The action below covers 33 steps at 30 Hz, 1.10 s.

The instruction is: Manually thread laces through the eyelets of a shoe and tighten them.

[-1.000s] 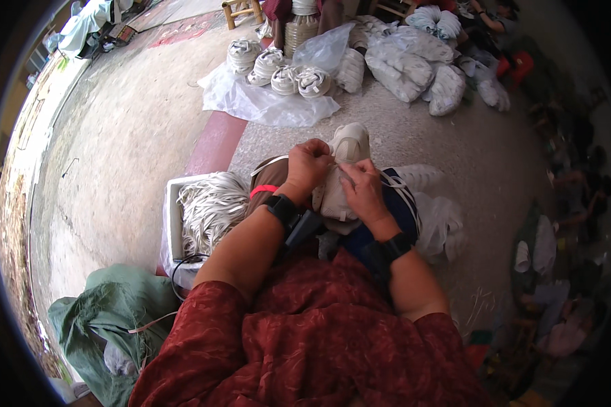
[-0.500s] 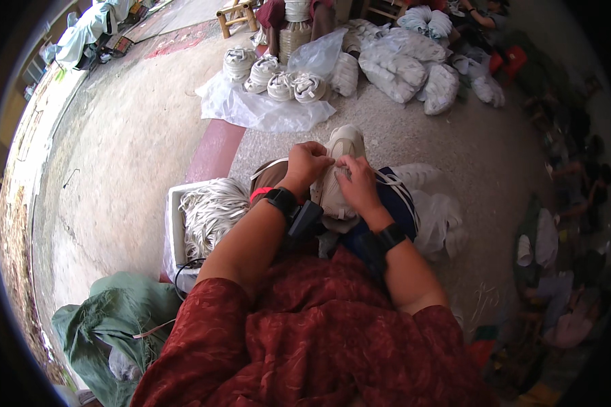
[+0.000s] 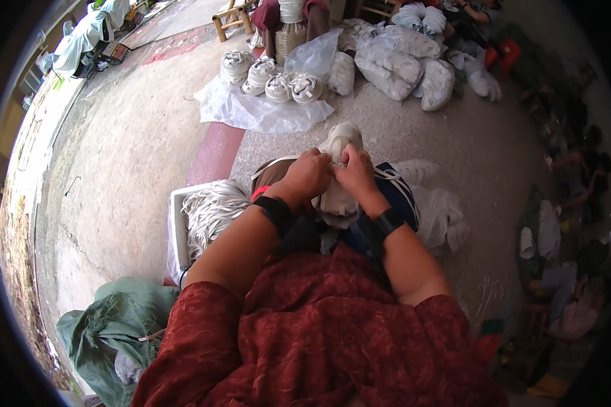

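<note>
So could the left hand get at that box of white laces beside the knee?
Probably yes. The box of laces sits just beside the left hand, open on top with nothing over it. But that hand is busy on the shoe and would have to let go.

Bright daylight, soft shadows, fisheye-bent dark edges

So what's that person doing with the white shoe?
A person sitting on the ground holds a white shoe on their lap, with the left hand and right hand pinched together at its top, where laces would go. A white tray of white laces sits by their left side. More white shoes lie piled on plastic sheeting farther ahead.
</note>
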{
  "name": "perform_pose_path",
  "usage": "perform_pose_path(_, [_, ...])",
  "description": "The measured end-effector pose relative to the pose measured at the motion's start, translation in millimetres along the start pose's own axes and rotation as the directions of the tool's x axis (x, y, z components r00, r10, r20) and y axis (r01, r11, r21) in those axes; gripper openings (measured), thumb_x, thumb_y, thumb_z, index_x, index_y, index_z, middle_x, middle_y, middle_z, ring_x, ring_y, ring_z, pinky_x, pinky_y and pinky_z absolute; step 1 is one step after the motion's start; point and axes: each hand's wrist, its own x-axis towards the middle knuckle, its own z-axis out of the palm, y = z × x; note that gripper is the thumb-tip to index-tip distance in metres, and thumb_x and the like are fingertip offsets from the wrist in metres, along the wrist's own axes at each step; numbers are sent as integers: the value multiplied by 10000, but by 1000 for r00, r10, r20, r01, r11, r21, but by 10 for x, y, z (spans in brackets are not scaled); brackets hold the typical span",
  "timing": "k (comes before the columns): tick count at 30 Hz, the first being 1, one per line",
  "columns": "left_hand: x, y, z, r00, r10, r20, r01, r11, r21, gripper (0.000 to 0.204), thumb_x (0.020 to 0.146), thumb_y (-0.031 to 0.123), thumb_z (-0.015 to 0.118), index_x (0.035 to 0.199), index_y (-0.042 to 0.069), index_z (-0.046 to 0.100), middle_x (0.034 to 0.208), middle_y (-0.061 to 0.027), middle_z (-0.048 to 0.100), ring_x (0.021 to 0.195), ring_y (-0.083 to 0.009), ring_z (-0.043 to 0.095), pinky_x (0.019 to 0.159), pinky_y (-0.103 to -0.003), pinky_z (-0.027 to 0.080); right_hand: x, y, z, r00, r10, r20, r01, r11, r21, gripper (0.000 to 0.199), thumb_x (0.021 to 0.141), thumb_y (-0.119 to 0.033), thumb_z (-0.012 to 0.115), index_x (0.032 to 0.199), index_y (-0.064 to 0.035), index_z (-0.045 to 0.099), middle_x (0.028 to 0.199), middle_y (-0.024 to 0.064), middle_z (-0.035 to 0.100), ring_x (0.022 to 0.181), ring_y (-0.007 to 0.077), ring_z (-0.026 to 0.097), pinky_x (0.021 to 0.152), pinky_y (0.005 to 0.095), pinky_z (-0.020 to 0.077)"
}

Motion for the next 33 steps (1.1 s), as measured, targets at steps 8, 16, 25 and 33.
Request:
perform_pose_path(8, [57,247,-99,990,-55,127,21,967,254,216,712,134,577,881,0,591,896,-202,569,912,-334,566,800,-401,465,18,-80,27,996,90,29,-87,992,-88,207,639,-103,622,781,-43,485,763,170,572,836,388,515,742,455,411])
perform_pose_path(16, [148,-30,-56,990,-95,103,94,995,21,166,719,63,583,865,29,655,906,-159,630,882,-280,611,776,-340,485,-31,-214,-20,982,184,53,-170,965,-200,290,623,-125,626,871,-13,524,862,199,592,925,407,512,791,472,444])
perform_pose_path(25, [123,-297,-49,982,132,139,-88,954,-287,214,678,4,627,890,-18,652,861,-144,647,820,-221,629,752,-295,484,-93,-142,80,999,38,-37,-46,965,-259,280,614,-88,623,846,-21,479,827,201,578,877,404,503,746,477,436])
perform_pose_path(33, [-7,-77,33,985,95,-142,-123,971,-204,233,670,7,609,891,56,664,780,-111,594,776,-306,587,690,-352,476,-48,-106,81,990,132,-46,-139,966,-218,260,641,-109,638,859,-11,537,877,222,564,901,401,530,775,454,457])
